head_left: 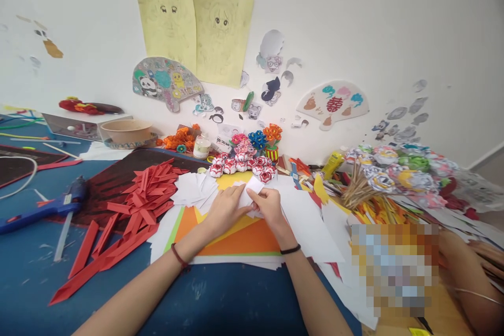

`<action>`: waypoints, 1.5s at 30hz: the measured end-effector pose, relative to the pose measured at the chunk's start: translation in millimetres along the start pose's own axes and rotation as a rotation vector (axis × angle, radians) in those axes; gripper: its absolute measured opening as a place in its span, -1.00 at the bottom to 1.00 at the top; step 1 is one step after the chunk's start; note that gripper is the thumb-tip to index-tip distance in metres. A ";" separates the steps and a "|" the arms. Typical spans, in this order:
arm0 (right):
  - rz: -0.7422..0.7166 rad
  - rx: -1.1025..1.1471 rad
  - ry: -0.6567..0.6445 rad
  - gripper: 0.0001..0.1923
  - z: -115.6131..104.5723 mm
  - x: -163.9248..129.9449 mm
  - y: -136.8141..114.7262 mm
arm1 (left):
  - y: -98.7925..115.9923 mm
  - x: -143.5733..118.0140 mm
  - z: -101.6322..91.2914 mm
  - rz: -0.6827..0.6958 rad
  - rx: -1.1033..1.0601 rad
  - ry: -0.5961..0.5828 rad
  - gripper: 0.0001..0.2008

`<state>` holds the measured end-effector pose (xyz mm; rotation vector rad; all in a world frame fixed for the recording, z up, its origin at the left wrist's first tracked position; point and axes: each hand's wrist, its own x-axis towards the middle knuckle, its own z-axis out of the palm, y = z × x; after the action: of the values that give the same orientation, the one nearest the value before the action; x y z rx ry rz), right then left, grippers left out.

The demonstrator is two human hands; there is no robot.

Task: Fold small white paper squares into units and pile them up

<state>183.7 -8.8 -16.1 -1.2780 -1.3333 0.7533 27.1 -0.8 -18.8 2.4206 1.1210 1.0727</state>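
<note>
Nearest the camera, two bare forearms reach across a blue table (220, 299), each with a thin band at the wrist. The left hand (225, 209) and the right hand (269, 205) meet over a small white paper square (252, 188), plain, creased and partly folded, with one corner lifted. The left hand lies flat on the paper's left edge with fingers nearly straight, pressing it down; the right hand pinches its right side between thumb and fingertips. The paper sits between and just above both hands, on top of orange sheets (244, 239) and larger white sheets (307, 226).

Left of the hands lies a loose stack of white squares (192, 189), then a heap of red paper strips (145, 197), and farther left a blue glue gun (47, 205). At the right edge another person's arm (468, 273) rests on the table.

Beyond the paper stands a cluster of red-and-white folded flowers (240, 165), with stemmed paper flowers (394, 173) to the right. On the wall hang two yellow drawings (192, 21) and a fan-shaped cutout (334, 102) bearing a red double-happiness character; no other writing can be read.
</note>
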 end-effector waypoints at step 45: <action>0.194 0.386 -0.205 -0.67 -4.1 -9.0 6.9 | 6.1 -1.2 -24.2 0.004 0.111 0.152 -0.71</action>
<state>187.9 -16.8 -24.2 -1.0475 -1.1593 1.2403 12.5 -7.3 0.4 2.4605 1.2558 1.2450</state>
